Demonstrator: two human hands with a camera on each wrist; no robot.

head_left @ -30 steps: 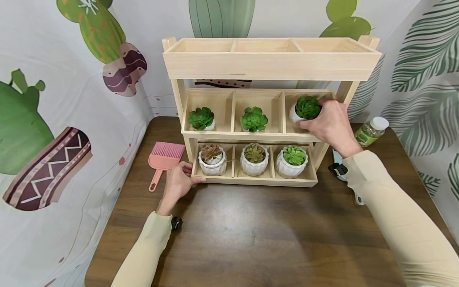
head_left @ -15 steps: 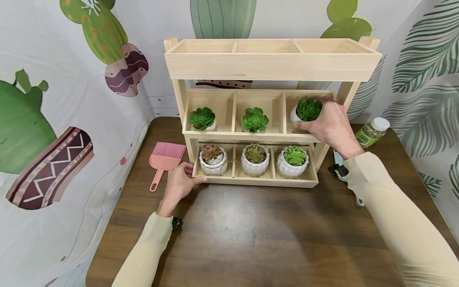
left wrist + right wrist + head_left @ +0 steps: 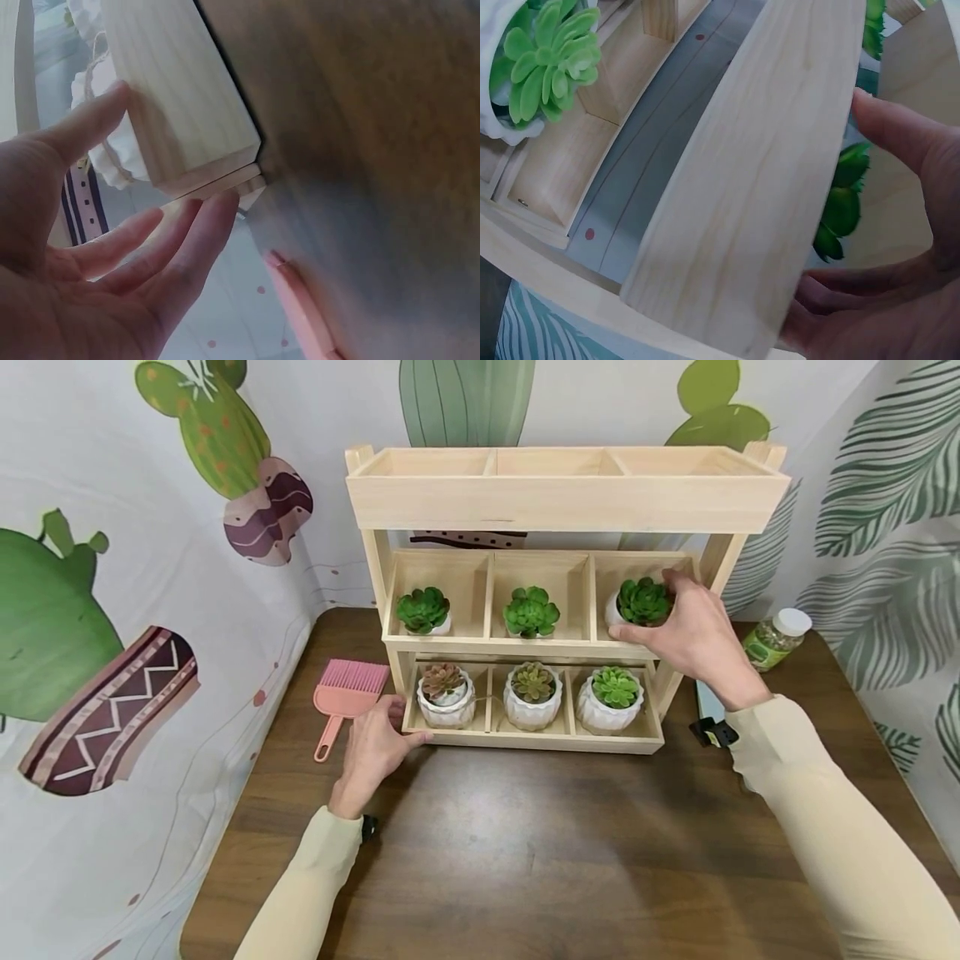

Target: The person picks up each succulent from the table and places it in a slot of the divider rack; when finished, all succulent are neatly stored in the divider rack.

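Observation:
A pale wooden three-tier planter shelf (image 3: pixel 570 503) stands on the table. In its middle tier's right compartment sits a dark green potted succulent (image 3: pixel 643 602) in a white pot. My right hand (image 3: pixel 697 631) holds it, thumb across the front and fingers at the far right side. The right wrist view shows its leaves (image 3: pixel 844 202) between thumb and fingers; a wooden board hides the pot. My left hand (image 3: pixel 372 739) grips the bottom tray's front left corner (image 3: pixel 202 161), thumb on top of the front board and fingers against the end.
Green succulents (image 3: pixel 531 612) fill the other two middle compartments. Below, three white pots (image 3: pixel 532 697) stand in the bottom tray. A pink brush and dustpan (image 3: pixel 348 689) lies left of the shelf; a white-capped jar (image 3: pixel 776 639) stands right. Patterned cloth hangs behind.
The right succulent has sunk lower into its compartment. My right hand has come down with it, thumb and fingers spreading wider apart. My left hand stays at the tray corner.

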